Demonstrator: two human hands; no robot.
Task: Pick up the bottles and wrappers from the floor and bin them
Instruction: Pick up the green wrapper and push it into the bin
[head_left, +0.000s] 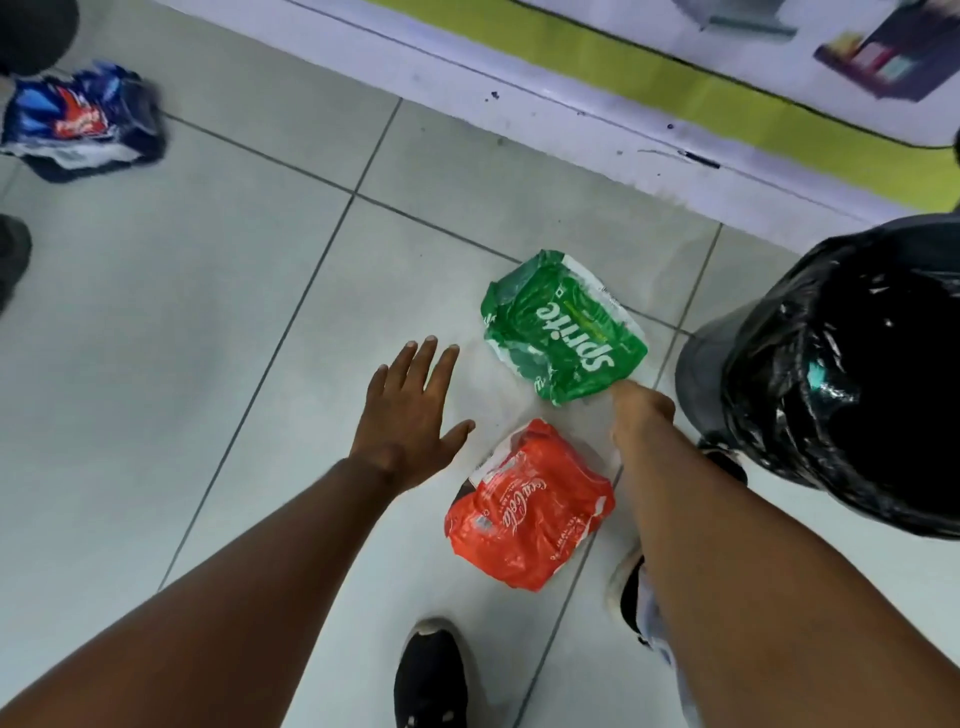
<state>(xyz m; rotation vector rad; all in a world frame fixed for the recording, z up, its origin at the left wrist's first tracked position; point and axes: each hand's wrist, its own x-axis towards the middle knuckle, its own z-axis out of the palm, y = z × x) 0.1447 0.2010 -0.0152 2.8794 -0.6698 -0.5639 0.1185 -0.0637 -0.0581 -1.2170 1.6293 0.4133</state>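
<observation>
While bent over the pale tiled floor, both bare arms reaching down. Far left of the fingers, near the top corner: a crumpled blue Pepsi wrapper, blurred, flat on the tiles, well apart from either hand. Left hand hovering palm down, fingers spread wide, holding nothing, thumb pointing toward the red wrapper. Just right of that thumb and a little nearer the body: a crumpled red Coca-Cola wrapper on the floor, lying between the two forearms. Beyond it, ahead of the left fingertips and to their right: a green Sprite wrapper, also on the tiles. Right hand down at the Sprite wrapper's near edge, touching it; fingers tucked under and hidden, so grip cannot be told. Right of that hand, close by: a bin lined with a glossy black bag. Below, two dark shoes on the tiles.
</observation>
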